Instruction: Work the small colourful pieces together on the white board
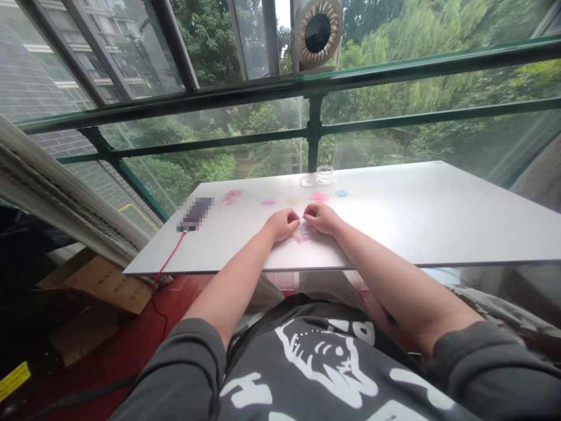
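My left hand (281, 225) rests near the front edge of the white table, its thumb and fingers pinched together. Facing it, almost touching, my right hand (323, 218) is closed in a similar pinch. Whatever lies between the fingertips is too small to make out. Just below both hands spreads a loose pile of small multicoloured bits (301, 235). Beyond them lie separate little heaps: a magenta heap (269, 202), a pale yellow heap (292, 200), a pinkish-red heap (318, 197) and a blue heap (342, 193). Farther left is a scattered pink heap (233, 195).
A clear round container (324, 174) and a flat clear disc (307, 181) stand at the table's (416, 222) back edge. A blurred dark phone-like object (196, 214) with a red cable (169, 260) lies at left. Behind runs a green railing (263, 138); cardboard (107, 280) sits on the floor.
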A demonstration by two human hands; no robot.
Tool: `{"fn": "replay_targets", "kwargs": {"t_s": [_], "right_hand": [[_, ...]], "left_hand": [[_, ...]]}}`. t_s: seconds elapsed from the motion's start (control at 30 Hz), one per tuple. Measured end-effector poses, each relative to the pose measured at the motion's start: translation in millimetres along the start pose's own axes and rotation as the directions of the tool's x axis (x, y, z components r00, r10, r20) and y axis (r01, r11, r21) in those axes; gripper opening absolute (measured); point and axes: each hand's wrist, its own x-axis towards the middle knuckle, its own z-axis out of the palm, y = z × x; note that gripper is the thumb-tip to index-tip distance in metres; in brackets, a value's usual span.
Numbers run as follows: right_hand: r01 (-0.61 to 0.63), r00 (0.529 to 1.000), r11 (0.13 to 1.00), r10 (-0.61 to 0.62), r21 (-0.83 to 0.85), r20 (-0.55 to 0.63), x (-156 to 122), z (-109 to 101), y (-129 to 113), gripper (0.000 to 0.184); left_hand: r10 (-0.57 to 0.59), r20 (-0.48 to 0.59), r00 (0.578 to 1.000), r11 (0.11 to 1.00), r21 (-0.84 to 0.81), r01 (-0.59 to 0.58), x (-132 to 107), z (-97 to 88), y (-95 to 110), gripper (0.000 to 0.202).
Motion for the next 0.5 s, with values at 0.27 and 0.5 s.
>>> {"fn": "replay_targets", "kwargs": {"t_s": [0.27, 0.5], "right_hand": [[0.000, 1.000, 1.000, 0.000, -0.001, 0.006, -0.8, -0.9, -1.4, 0.012], [0.005, 1.000, 1.000, -0.005, 0.002, 0.000, -1.6, -0.8, -2.3, 0.011]], "left_hand": [[-0.023, 0.010, 1.000, 1.000, 0.001, 0.023, -0.7, -0.8, 2.0, 0.017], [0.008, 0.006, 1.000, 1.000, -0.008, -0.008, 0.6, 0.6, -2.5, 0.017]]}}
